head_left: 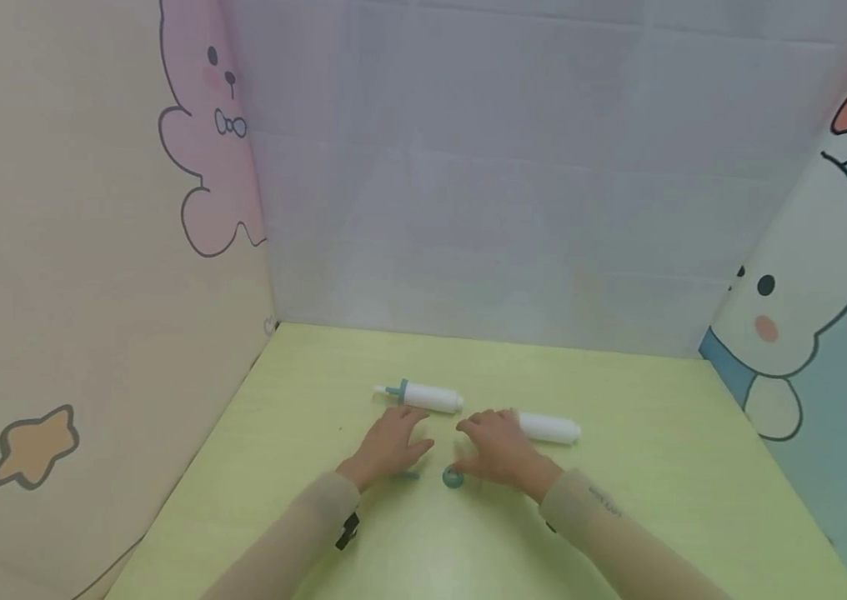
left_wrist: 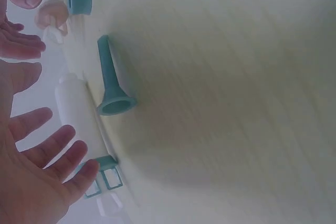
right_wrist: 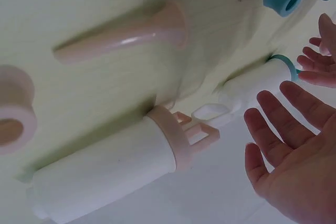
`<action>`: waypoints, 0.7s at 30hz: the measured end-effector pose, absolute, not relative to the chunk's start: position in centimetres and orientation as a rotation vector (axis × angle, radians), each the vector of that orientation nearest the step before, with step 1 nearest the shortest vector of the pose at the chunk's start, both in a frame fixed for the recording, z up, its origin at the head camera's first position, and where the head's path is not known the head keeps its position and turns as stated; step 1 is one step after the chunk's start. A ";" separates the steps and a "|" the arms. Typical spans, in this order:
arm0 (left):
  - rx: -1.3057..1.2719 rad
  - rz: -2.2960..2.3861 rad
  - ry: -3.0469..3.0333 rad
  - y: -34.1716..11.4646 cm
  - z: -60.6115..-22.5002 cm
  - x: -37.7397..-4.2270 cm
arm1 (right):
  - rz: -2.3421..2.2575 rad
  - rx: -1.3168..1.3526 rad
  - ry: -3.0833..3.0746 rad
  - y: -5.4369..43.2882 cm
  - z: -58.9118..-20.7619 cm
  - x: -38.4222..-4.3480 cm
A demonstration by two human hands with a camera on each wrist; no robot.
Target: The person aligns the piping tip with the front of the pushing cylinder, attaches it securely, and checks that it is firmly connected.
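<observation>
My left hand (head_left: 388, 446) has its fingers spread and holds nothing. Just beyond it lies a white syringe-like tube (head_left: 433, 397) with a teal collar, handle loops and a white plunger. Nearest below that hand is a teal flared nozzle (left_wrist: 107, 74). Fingers apart, my right hand (head_left: 498, 448) also holds nothing, close to a teal ring-shaped cap (head_left: 453, 477). A second white tube (right_wrist: 105, 166), with a pink collar, lies beyond the right hand, which hides its collar end in the head view. A pink flared nozzle (right_wrist: 121, 35) and pink ring-shaped cap (right_wrist: 21, 103) show in the right wrist view.
All the parts rest on a pale yellow-green table (head_left: 664, 508). A plain whitish sheet (head_left: 483, 183) hangs behind it. Printed cloth walls (head_left: 93, 275) with cartoon animals stand at the left and right sides.
</observation>
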State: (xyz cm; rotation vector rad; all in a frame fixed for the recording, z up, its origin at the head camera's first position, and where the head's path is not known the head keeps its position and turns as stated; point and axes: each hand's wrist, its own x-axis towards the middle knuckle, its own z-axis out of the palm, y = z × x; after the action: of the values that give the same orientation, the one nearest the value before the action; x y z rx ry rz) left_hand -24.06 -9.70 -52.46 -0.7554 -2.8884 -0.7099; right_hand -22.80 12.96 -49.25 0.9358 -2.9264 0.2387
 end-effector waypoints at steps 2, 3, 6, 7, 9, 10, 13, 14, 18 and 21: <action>-0.752 -0.722 -2.910 -9.9 -52.7 -23.7 | 0.214 0.943 -2.930 12.7 -49.7 -22.5; -0.751 -0.726 -2.920 -10.0 -52.9 -23.5 | 0.205 0.952 -2.932 12.5 -49.9 -22.4; -0.763 -0.727 -2.929 -10.3 -53.3 -23.0 | 0.195 0.983 -2.929 12.2 -50.5 -22.1; -0.769 -0.734 -2.927 -10.4 -53.3 -22.9 | 0.202 0.993 -2.927 12.2 -50.6 -22.0; -0.778 -0.746 -2.923 -10.5 -53.5 -22.6 | 0.233 1.009 -2.929 12.1 -50.9 -21.8; -0.780 -0.749 -2.922 -10.6 -53.6 -22.5 | 0.242 1.011 -2.930 12.1 -51.0 -21.7; -0.771 -0.754 -2.926 -10.9 -53.9 -22.2 | 0.259 1.020 -2.932 12.1 -51.2 -21.5; -0.763 -0.752 -2.929 -11.1 -54.0 -22.1 | 0.258 1.023 -2.933 12.1 -51.3 -21.5; -0.745 -0.768 -2.936 -11.8 -54.2 -21.8 | 0.252 1.033 -2.944 12.1 -51.7 -21.4; -0.764 -0.794 -2.935 -12.1 -54.2 -21.6 | 0.242 1.030 -2.959 12.2 -52.2 -21.4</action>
State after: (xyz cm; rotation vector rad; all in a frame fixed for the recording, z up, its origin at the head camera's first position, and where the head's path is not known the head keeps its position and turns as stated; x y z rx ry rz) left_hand -21.63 -12.10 -54.24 -0.7639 -2.9347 -0.7944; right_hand -21.42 12.17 -52.16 1.0299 -2.9593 0.2423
